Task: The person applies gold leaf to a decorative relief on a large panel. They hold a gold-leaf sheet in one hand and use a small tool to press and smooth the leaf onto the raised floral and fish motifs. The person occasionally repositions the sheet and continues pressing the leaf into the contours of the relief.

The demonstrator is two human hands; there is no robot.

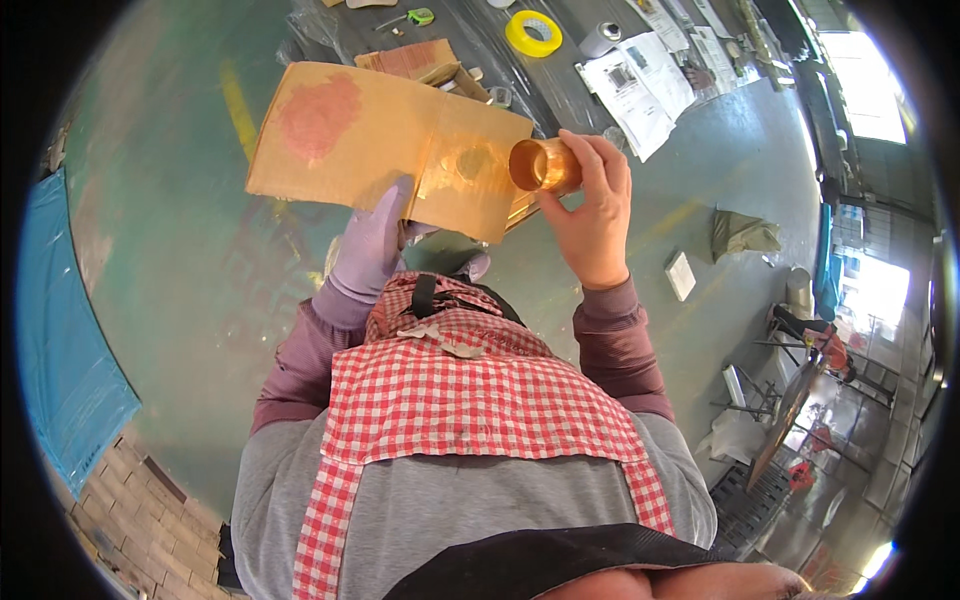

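My left hand point(368, 248), in a pale purple glove, grips the lower edge of a piece of brown cardboard point(385, 135), thumb on top. A reddish stain marks the cardboard's left part, and a shiny, wet-looking patch covers its right part. Between the thumb and fingers of my bare right hand point(593, 215) is a copper-coloured hollow cylinder point(543, 166). It lies on its side beside the cardboard's right edge, with its open end turned left. Whether the cylinder touches the cardboard I cannot tell.
Beyond the cardboard stands a dark table point(470, 40) with a yellow tape roll point(533, 34), printed papers point(640, 85) and a small cardboard box point(450, 78). A white block point(680, 275) and a greenish sack point(745, 235) lie on the floor at right. Blue sheeting point(70, 340) is at left.
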